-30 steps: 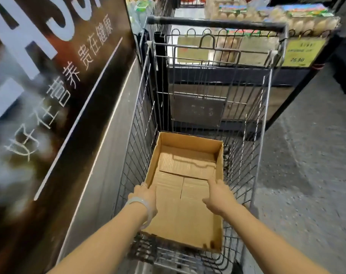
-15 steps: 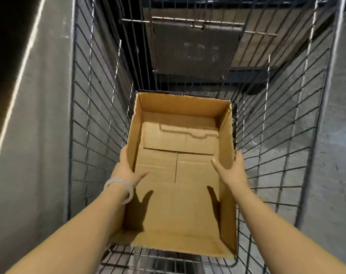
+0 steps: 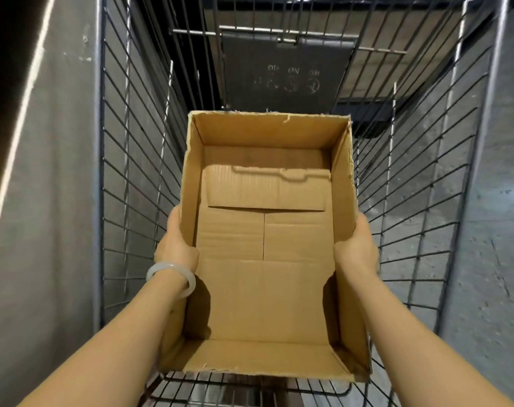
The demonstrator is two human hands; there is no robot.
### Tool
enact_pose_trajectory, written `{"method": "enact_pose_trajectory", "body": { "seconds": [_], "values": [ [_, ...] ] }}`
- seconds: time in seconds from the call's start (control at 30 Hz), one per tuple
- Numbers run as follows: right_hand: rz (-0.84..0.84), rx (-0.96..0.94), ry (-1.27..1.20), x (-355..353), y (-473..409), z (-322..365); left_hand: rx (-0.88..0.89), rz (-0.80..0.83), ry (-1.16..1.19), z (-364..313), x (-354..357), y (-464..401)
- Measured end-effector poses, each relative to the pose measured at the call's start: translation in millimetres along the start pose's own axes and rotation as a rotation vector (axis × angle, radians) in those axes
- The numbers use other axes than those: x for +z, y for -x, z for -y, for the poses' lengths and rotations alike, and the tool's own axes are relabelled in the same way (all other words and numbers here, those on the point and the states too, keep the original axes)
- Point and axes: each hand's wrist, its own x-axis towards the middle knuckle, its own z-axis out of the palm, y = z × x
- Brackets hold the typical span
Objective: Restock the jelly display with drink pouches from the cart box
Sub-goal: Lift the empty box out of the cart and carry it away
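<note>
Cardboard box (image 3: 264,289), empty, clasped by left hand (image 3: 176,245) and right hand (image 3: 357,249) on opposite walls inside the wire cart (image 3: 132,171); lift level, grip even.

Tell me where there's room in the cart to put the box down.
The wire floor beyond the box, up to the cart's far end with the folded flap, looks bare. Either side is tight: the left hand and right hand fill the gaps to the cart's walls.
</note>
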Motion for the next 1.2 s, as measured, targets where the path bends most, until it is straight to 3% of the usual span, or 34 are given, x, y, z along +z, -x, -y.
{"method": "enact_pose_trajectory", "body": {
  "seconds": [0.33,0.63,0.93,1.2],
  "values": [
    [0.039,-0.219,-0.097,-142,69,83,0.265,-0.006,0.059,-87,-122,61],
    [-0.020,-0.284,-0.239,-248,131,83,0.479,0.071,0.234,-141,-184,139],
    [-0.159,-0.283,-0.448,-352,195,6,0.597,0.221,0.178,-209,-177,228],
    [-0.304,-0.120,-0.619,-430,266,-168,0.793,0.462,0.055,-252,-84,360]
  ]
}}
